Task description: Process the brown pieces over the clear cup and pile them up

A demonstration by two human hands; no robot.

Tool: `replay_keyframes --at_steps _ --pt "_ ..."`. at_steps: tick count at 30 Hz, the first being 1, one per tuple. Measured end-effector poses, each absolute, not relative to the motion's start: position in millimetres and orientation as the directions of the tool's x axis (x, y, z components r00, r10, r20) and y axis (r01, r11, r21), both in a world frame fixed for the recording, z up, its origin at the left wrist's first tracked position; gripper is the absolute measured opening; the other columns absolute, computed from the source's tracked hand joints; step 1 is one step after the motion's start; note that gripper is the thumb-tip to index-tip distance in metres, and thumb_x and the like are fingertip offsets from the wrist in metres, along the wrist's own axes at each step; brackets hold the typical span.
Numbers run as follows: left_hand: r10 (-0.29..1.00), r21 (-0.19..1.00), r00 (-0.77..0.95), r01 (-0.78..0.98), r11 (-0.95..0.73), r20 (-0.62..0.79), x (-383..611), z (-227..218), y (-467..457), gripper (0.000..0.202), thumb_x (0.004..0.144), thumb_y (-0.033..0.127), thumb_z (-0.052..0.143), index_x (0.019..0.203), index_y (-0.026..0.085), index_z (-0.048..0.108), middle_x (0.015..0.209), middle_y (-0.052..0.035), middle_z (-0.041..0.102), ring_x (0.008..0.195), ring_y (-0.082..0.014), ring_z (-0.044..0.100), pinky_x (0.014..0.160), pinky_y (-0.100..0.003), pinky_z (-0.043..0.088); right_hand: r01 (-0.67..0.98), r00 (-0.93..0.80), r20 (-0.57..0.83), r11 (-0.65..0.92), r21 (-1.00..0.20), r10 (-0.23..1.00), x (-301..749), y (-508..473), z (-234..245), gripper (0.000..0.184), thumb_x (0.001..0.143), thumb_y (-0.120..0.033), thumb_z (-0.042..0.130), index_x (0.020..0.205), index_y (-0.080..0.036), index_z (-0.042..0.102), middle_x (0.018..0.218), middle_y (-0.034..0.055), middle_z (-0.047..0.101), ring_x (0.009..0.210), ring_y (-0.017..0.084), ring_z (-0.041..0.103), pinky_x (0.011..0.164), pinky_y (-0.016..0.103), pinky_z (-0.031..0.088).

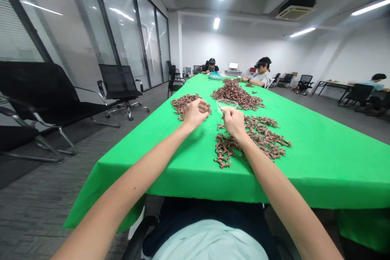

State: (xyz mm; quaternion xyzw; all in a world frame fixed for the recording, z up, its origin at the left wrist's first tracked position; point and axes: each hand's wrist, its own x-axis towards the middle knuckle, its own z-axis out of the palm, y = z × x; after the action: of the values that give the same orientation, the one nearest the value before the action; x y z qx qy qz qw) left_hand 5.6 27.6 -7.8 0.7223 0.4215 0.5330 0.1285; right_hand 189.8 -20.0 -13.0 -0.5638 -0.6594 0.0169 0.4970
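Observation:
My left hand hovers at the right side of a pile of small reddish-brown knobbly pieces, its fingers curved and apart; I see nothing in them. Closed in a pinch, my right hand grips a thin, shiny pointed tool that looks like tweezers, most of it hidden by the fingers. Just beyond that hand stands a shallow clear round dish. More of the same pieces lie spread out beneath and beside my right wrist. A larger heap rises behind the dish.
A green cloth covers the long table. Two people sit at its far part, one on the right side, near a blue plastic bag. Black chairs line the left. Another person sits at a desk far right.

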Motion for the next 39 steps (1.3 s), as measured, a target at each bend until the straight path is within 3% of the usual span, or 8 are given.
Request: replay_keyframes --at_steps 8,13,17,25,28,31,34,39 --pt "0.809 0.542 -0.121 0.797 -0.266 0.575 -36.7 -6.8 60.2 0.035 0.063 0.009 0.071 0.094 0.026 0.075 0.088 -0.0053 0.073 0.102 -0.0321 0.063 0.098 -0.051 0.038 0.687 0.116 0.647 0.41 -0.6 0.754 194.2 -16.3 -14.4 0.044 0.089 -0.037 0.039 0.056 -0.018 0.062 0.053 0.0027 0.058 0.056 0.016 0.051 0.063 0.029 0.035" --pt "0.855 0.585 -0.214 0.802 -0.123 0.472 -53.9 -15.1 75.1 0.042 0.062 0.005 0.063 0.097 0.026 0.072 0.094 -0.0054 0.074 0.113 -0.0311 0.06 0.103 -0.049 0.034 0.697 0.112 0.66 0.415 -0.585 0.743 193.7 -16.7 -13.3 0.044 0.09 -0.038 0.038 0.056 -0.019 0.06 0.055 0.0026 0.058 0.058 0.016 0.051 0.063 0.029 0.035" --pt "0.894 0.629 -0.218 0.773 -0.088 0.392 -54.7 -21.4 83.6 0.031 0.059 0.004 0.063 0.084 0.022 0.069 0.099 -0.0086 0.076 0.113 -0.0315 0.062 0.101 -0.048 0.036 0.686 0.123 0.674 0.429 -0.588 0.729 195.6 -16.7 -12.8 0.044 0.09 -0.036 0.038 0.055 -0.019 0.058 0.053 0.0017 0.055 0.056 0.016 0.051 0.063 0.029 0.036" --pt "0.871 0.596 -0.079 0.759 -0.263 0.485 -37.9 -13.2 71.6 0.022 0.062 0.012 0.068 0.081 0.023 0.07 0.089 -0.0064 0.077 0.096 -0.0283 0.068 0.094 -0.044 0.045 0.696 0.137 0.668 0.408 -0.59 0.731 197.2 -16.0 -12.0 0.045 0.093 -0.038 0.038 0.057 -0.019 0.058 0.056 0.0021 0.057 0.056 0.016 0.05 0.064 0.028 0.037" --pt "0.829 0.546 0.111 0.704 -0.455 0.548 -24.5 -15.5 63.0 0.016 0.067 0.021 0.071 0.083 0.022 0.074 0.083 -0.0067 0.076 0.082 -0.026 0.068 0.083 -0.041 0.051 0.691 0.156 0.672 0.406 -0.598 0.723 198.0 -17.5 -10.7 0.046 0.093 -0.038 0.038 0.057 -0.02 0.058 0.054 0.0016 0.056 0.055 0.015 0.049 0.062 0.028 0.036" --pt "0.766 0.478 0.399 0.61 -0.632 0.504 -6.7 -23.8 51.9 0.021 0.071 0.026 0.071 0.091 0.022 0.077 0.084 -0.0065 0.075 0.076 -0.0237 0.067 0.076 -0.037 0.052 0.68 0.169 0.672 0.409 -0.609 0.721 199.4 -18.8 -9.4 0.045 0.093 -0.037 0.039 0.057 -0.019 0.059 0.052 0.0011 0.055 0.053 0.015 0.048 0.059 0.027 0.035" --pt "0.653 0.393 0.591 0.522 -0.757 0.474 10.4 -33.9 39.9 0.026 0.077 0.036 0.072 0.1 0.025 0.078 0.096 -0.007 0.075 0.091 -0.0251 0.068 0.091 -0.039 0.051 0.683 0.17 0.668 0.402 -0.61 0.725 200.2 -19.1 -8.7 0.045 0.093 -0.036 0.039 0.057 -0.02 0.059 0.052 0.0015 0.055 0.053 0.016 0.049 0.059 0.027 0.036" --pt "0.582 0.372 0.714 0.456 -0.808 0.389 23.9 -43.6 33.2 0.04 0.08 0.048 0.072 0.116 0.031 0.074 0.122 -0.0083 0.071 0.12 -0.0307 0.058 0.109 -0.049 0.04 0.695 0.163 0.667 0.395 -0.601 0.727 199.8 -18.5 -8.1 0.044 0.093 -0.036 0.039 0.057 -0.02 0.058 0.053 0.0023 0.057 0.055 0.016 0.051 0.061 0.027 0.037"
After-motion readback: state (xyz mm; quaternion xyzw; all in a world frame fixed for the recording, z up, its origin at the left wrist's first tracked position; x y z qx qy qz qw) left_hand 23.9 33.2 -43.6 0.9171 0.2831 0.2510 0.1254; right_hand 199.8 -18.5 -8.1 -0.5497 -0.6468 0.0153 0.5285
